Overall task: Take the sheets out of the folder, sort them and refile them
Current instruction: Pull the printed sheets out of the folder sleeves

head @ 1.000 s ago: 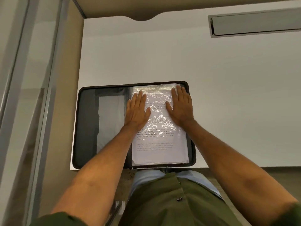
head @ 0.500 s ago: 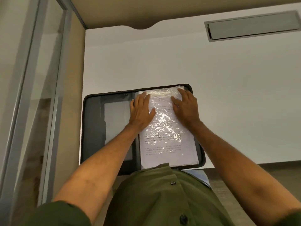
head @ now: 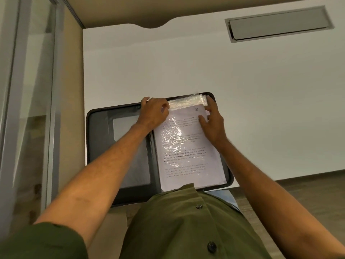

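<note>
A black zip folder (head: 100, 146) lies open at the near edge of a white desk (head: 242, 109). Its right half holds a stack of printed sheets (head: 188, 165) inside a crinkled clear plastic sleeve (head: 186, 102). My left hand (head: 152, 113) has its fingers curled at the top left corner of the sleeve, pinching its top edge. My right hand (head: 211, 122) rests on the sheets near the top right corner, fingers bent on the paper and the sleeve edge. The folder's left half shows a dark mesh pocket (head: 130, 152).
A grey cable-tray lid (head: 278, 25) is set into the desk at the far right. A glass partition with a metal frame (head: 28, 109) runs along the left. The desk's near edge meets a wooden floor (head: 308, 193) at the right.
Both hands moved from lying flat on the middle of the sheets up to the top edge of the sleeve. The left hand's fingers curled closed on the sleeve. The camera view shifted lower.
</note>
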Demonstrator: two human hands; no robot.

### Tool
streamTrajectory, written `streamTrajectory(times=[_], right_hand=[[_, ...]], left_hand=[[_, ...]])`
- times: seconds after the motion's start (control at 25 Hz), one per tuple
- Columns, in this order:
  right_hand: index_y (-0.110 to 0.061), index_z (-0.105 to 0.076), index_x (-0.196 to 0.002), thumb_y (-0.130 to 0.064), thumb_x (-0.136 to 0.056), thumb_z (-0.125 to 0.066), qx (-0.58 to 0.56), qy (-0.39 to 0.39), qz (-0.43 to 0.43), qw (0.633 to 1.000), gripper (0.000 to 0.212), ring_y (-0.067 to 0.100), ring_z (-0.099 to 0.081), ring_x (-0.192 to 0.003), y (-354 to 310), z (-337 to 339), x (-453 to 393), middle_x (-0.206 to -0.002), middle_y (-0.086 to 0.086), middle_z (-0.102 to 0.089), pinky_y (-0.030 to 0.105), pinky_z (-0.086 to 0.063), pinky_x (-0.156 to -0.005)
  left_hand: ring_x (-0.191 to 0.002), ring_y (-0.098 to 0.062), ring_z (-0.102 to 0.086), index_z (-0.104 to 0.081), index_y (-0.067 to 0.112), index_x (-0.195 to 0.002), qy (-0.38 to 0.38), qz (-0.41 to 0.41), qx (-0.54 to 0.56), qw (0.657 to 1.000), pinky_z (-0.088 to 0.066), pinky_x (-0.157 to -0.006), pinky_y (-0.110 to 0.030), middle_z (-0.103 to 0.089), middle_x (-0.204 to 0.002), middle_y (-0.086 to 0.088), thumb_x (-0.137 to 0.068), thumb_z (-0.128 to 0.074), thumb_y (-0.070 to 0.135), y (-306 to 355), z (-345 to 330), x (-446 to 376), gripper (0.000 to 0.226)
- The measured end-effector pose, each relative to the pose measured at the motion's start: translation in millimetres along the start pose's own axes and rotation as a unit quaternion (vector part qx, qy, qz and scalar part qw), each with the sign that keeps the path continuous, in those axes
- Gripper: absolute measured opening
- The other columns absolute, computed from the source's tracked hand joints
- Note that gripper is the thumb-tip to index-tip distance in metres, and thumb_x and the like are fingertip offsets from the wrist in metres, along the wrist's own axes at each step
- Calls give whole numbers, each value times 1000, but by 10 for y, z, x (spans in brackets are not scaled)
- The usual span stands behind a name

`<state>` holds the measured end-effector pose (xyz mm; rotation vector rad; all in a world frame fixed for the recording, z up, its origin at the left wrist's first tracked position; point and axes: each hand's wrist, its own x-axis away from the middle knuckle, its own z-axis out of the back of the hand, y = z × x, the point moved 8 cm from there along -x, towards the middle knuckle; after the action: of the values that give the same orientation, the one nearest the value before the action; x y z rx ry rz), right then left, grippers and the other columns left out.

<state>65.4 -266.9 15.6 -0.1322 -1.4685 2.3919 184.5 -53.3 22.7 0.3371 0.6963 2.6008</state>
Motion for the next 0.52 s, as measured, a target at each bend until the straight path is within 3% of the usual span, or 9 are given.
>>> streamTrajectory(times=[0.16, 0.24, 0.36, 0.52], right_hand=[[-21, -60, -138, -17, -102, -60, -67, 6, -131, 989, 36, 18, -70, -108, 166, 2, 49, -121, -1, -71, 37, -61, -92], [-19, -65, -132, -19, -103, -59, -93, 6, -146, 985, 29, 18, -73, -102, 222, -6, 74, -115, 1, -74, 39, -63, -90], [-17, -70, -121, -18, -105, -58, -122, 21, -144, 982, 20, 15, -74, -98, 250, -5, 77, -109, -2, -76, 35, -62, -87], [-20, -72, -116, -18, -106, -57, -143, 20, -145, 979, 18, 18, -74, -97, 252, -29, 66, -107, -2, -76, 37, -62, -86]], left_hand=[[-76, -2, -59, -71, 29, -71, -51, 33, 41, 997, -31, -115, -39, -66, -73, 19, -84, -46, -3, -20, 107, -224, 43], [-81, -8, -62, -72, 27, -65, -97, 41, 30, 994, -40, -110, -43, -72, -79, 13, -78, -43, -8, -27, 83, -326, 47], [-96, -15, -68, -76, 27, -77, -191, 30, 46, 980, -54, -96, -40, -75, -91, 9, -82, -49, -7, -10, -28, -429, 44], [-91, -10, -61, -79, 18, -108, -280, 2, 48, 959, -48, -82, -26, -70, -100, 5, -90, -76, 13, 83, -175, -510, 19]])
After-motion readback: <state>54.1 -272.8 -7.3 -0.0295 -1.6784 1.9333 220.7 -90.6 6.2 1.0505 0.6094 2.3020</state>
